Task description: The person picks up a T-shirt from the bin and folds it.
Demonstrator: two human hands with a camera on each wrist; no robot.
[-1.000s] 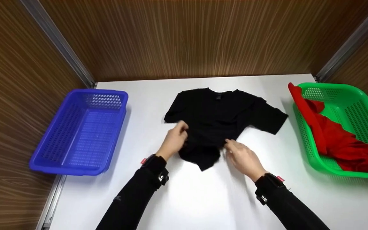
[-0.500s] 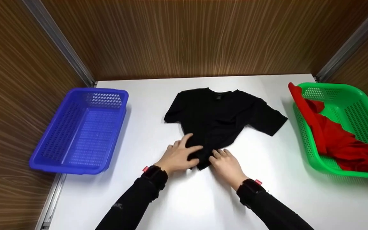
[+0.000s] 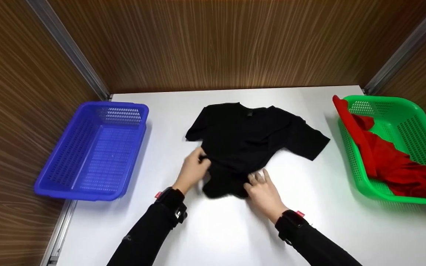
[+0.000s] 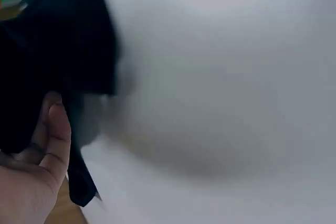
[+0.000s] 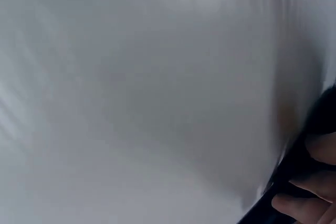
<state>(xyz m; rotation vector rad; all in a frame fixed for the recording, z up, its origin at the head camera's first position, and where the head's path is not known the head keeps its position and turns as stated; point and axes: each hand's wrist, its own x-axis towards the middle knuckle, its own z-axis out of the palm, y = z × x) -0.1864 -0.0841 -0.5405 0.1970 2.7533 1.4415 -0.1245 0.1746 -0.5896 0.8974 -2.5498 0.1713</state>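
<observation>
A white table (image 3: pixel 213 236) stands against a brown wood-grain wall (image 3: pixel 213 44) at twelve o'clock. The black shirt (image 3: pixel 242 140) lies mid-table, neck toward twelve, one sleeve pointing at four. From it, the blue basket (image 3: pixel 111 155) sits well apart at nine, its outer rim showing over the table's edge; the green basket (image 3: pixel 416 129) stands at three, near the sleeve. White tabletop spreads toward nine and six. The left hand (image 3: pixel 192 170), at eight, pinches the shirt's side edge between thumb and bent fingers. The right hand (image 3: pixel 264 194), near six, rests part-bent fingers on the hem; whether they grip, I cannot tell. Both baskets are perforated; wrinkled red cloth (image 3: pixel 390 159) drapes over the green one's rim. The shirt's lower end is bunched and creased.
</observation>
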